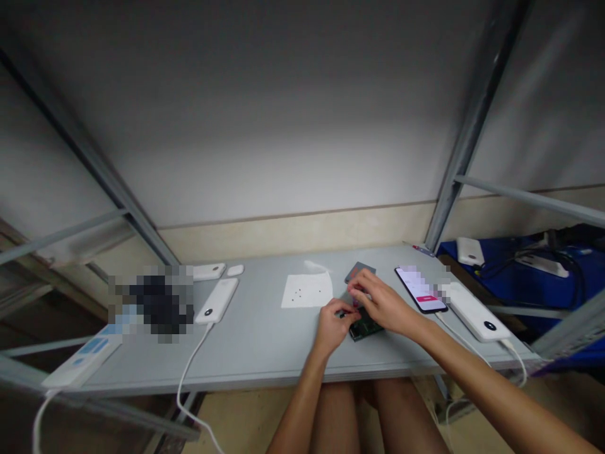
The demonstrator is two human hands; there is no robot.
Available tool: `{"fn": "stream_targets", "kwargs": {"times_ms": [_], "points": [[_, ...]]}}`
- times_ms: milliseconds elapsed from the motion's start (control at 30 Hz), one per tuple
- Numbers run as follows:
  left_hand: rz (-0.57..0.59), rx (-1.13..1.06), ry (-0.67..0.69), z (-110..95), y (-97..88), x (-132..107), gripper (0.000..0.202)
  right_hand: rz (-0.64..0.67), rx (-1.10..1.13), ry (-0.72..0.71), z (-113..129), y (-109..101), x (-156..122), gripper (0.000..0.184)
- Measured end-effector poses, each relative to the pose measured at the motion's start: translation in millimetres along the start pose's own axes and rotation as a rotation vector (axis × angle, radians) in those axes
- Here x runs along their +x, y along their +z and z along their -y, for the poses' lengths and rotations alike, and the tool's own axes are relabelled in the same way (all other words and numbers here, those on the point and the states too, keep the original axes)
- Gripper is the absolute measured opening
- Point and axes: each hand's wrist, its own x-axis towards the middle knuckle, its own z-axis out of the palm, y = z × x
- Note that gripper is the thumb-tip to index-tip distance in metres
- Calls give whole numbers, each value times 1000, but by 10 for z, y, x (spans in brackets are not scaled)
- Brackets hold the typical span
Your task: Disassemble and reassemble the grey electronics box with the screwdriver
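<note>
A small green circuit board lies flat on the grey table near its front edge. My left hand is at the board's left end, with its closed fingers and thumb on it. Above the board my right hand is closed in a pinch; a small reddish bit shows below its fingers, too small to name. A dark grey flat square piece lies just behind my right hand, partly covered by it. Left of my hands, a white sheet of paper carries several tiny dark pieces, perhaps screws.
To the right lie a lit phone and a white power bank with cables. Another white power bank and a small white case lie left. Metal posts frame the table; a pen-like tool rests at back right.
</note>
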Motion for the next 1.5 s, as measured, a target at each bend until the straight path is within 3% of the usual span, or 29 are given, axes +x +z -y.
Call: {"fn": "stream_targets", "kwargs": {"times_ms": [233,533,600,700,967,1233,1400,1500], "points": [[25,16,-22,-8,16,-13,8,35,14,-10,-28,-10,-48,27],[24,24,35,3,19,2,22,74,-44,37,21,-22,-36,18],[15,28,17,-5,21,3,25,62,-19,46,-14,-6,-50,25],[27,25,-2,-28,12,-3,26,18,16,62,-37,-4,-95,35],[-7,-21,-3,-87,-74,-24,36,-105,57,74,-49,-143,-145,28],[74,64,128,-88,-65,-4,15,-220,90,105,-60,-174,-104,18],[-23,117,79,20,-7,3,10,-316,151,128,-99,-131,-123,17],[-88,146,36,59,-38,-12,10,-445,213,201,-170,-103,-181,17]]}}
